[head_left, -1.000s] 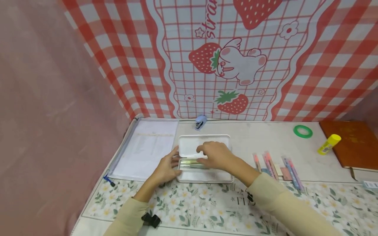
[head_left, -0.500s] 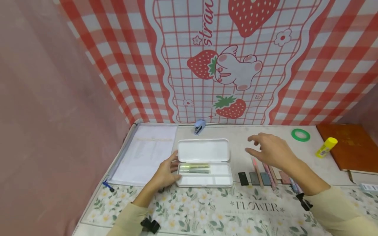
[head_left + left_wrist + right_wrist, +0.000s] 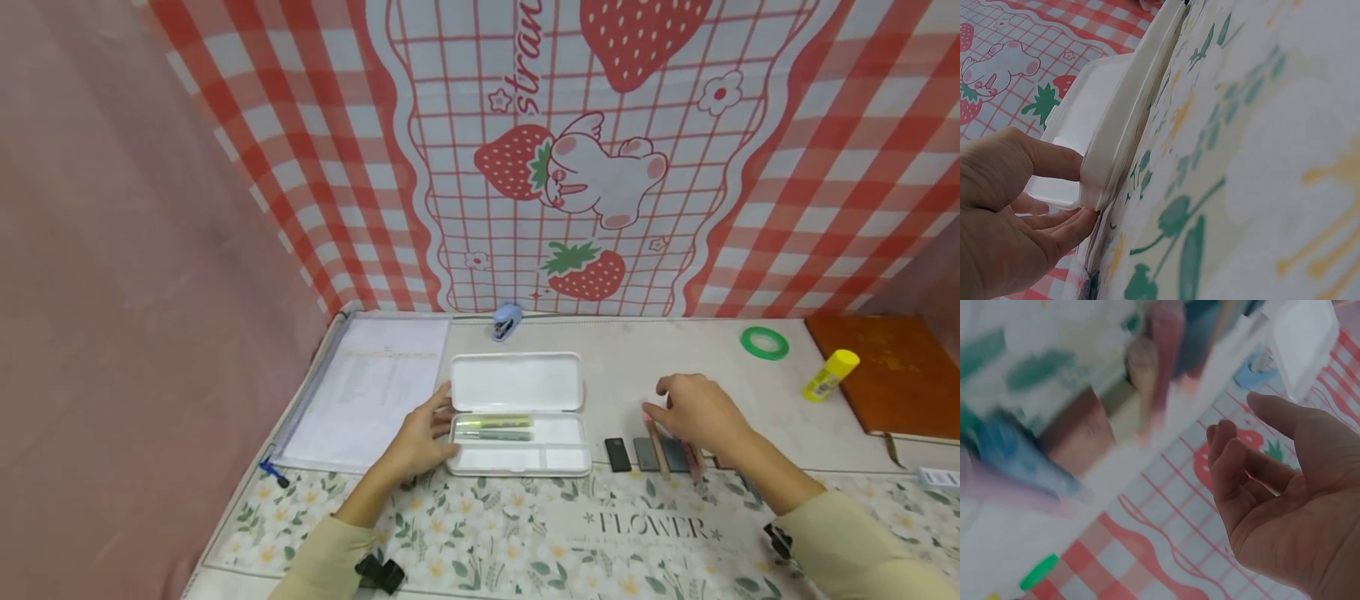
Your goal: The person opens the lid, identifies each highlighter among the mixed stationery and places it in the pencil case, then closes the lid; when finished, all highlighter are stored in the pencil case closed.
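An open white pencil case (image 3: 516, 383) lies on the table with its lid tipped back. A yellow pen (image 3: 495, 422) and a pale green pen (image 3: 495, 436) lie in its rear compartment. My left hand (image 3: 420, 437) grips the case's left end, thumb against the wall in the left wrist view. My right hand (image 3: 703, 410) hovers over a row of pens, its fingers loosely bent around nothing. Beneath it are a peach pen (image 3: 658, 450), a pink pen (image 3: 1165, 356) and a blue pen (image 3: 1025, 453). Small flat rectangles lie among them, including a black one (image 3: 618, 455) and a reddish-brown one (image 3: 1082, 434).
A clear folder of papers (image 3: 375, 392) lies left of the case, and a blue stapler (image 3: 507, 322) stands behind it. To the right are a green tape roll (image 3: 764, 342), a yellow glue stick (image 3: 830, 375) and a brown notebook (image 3: 885, 375). A checked cloth (image 3: 337, 167) hangs behind.
My right hand has left the pencil case and moved right, then lowered toward the pens. Two pens now show in the case. My left hand has stayed at its end.
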`<state>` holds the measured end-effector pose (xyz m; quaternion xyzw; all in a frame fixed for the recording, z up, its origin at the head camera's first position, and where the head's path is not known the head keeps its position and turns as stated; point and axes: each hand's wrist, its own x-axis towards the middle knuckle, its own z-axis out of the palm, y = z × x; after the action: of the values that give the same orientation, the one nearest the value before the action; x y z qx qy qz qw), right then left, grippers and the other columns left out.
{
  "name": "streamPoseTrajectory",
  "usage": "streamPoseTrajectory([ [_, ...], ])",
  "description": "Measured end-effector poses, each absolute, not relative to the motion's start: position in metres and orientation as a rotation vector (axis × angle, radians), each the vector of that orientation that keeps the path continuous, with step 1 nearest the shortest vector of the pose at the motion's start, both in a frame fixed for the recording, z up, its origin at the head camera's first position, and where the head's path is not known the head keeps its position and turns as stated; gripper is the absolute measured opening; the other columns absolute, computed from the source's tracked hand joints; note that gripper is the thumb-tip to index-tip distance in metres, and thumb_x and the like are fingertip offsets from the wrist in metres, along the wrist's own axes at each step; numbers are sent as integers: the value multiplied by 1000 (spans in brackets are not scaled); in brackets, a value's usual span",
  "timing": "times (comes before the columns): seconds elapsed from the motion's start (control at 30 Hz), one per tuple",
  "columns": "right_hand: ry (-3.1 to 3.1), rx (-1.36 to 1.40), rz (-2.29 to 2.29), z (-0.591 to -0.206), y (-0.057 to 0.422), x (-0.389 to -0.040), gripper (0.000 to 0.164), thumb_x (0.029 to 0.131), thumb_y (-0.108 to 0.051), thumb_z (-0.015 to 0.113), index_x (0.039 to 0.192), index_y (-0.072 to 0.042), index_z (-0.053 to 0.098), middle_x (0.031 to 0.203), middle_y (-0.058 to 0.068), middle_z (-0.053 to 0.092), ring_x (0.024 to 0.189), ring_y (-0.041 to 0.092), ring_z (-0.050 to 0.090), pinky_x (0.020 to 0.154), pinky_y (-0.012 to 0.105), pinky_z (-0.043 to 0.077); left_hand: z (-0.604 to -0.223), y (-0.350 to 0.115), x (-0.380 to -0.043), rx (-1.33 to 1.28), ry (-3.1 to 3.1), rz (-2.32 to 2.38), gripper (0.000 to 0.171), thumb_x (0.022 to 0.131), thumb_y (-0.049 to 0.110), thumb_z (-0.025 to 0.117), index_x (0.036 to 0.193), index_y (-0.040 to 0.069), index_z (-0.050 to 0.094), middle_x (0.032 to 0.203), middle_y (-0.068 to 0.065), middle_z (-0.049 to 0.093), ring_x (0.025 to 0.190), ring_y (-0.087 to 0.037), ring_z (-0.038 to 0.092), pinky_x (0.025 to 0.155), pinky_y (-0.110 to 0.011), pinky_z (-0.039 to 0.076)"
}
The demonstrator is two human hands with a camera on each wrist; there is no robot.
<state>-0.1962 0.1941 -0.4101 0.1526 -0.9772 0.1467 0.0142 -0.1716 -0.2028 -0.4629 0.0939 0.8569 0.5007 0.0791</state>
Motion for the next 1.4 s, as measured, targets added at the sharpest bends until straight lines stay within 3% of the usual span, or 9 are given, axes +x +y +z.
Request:
streamPoseTrajectory([
  [0.17,-3063,459,514,-430,192,-196,23,80,-23,70,70,-4,64,58,3,57,47,14,46,41,29,42,-462,-202,-169,277,2547,1505,99,72,-12,71,151,4,13,139,-22,40,117,-35,54,98,-29,50],
  [0.27,-3076,425,543,-438,190,-195,27,79,-20,69,58,-12,54,51,-1,47,45,15,40,40,25,31,-462,-202,-167,284,2551,1494,98,72,-12,70,150,4,14,139,-22,41,117,-35,54,98,-29,50],
  [0.53,-3122,267,519,-442,186,-196,22,75,-18,67,60,-11,53,54,1,49,47,17,43,39,26,31,-461,-201,-168,308,2569,1491,98,72,-12,70,150,4,14,139,-21,41,118,-33,54,98,-28,50],
  [0.67,-3120,266,540,-432,185,-195,26,74,-18,64,56,-13,46,49,-2,38,45,14,34,38,24,23,-462,-202,-167,301,2563,1509,97,72,-13,70,150,3,14,138,-22,41,118,-35,54,98,-30,50],
  [0.83,-3080,327,535,-403,186,-195,19,79,-21,65,71,-4,62,53,-1,49,45,13,38,37,24,29,-463,-202,-167,282,2557,1531,97,72,-14,70,150,2,15,138,-24,41,117,-36,54,99,-32,50],
  [0.9,-3059,355,525,-391,187,-196,23,80,-21,66,87,1,67,56,1,57,46,15,45,38,26,36,-463,-203,-167,277,2558,1529,97,72,-14,70,150,2,15,138,-23,41,117,-36,54,98,-31,50],
  [1.0,-3055,381,520,-378,189,-197,30,81,-21,64,97,4,66,52,-1,55,41,14,46,36,26,36,-459,-202,-165,289,2554,1543,96,72,-15,69,149,0,15,137,-25,41,117,-38,53,99,-35,50],
  [1.23,-3067,395,587,-370,191,-199,25,82,-17,64,97,3,66,68,6,64,39,11,48,34,26,39,-463,-202,-171,283,2562,1507,98,72,-12,69,151,5,14,139,-21,41,118,-33,54,98,-29,50],
  [1.4,-3005,496,506,-369,176,-203,25,82,-15,66,98,3,68,69,7,65,45,11,48,37,24,39,-462,-202,-170,278,2558,1510,98,72,-13,69,151,5,13,139,-21,41,118,-33,54,99,-29,49],
])
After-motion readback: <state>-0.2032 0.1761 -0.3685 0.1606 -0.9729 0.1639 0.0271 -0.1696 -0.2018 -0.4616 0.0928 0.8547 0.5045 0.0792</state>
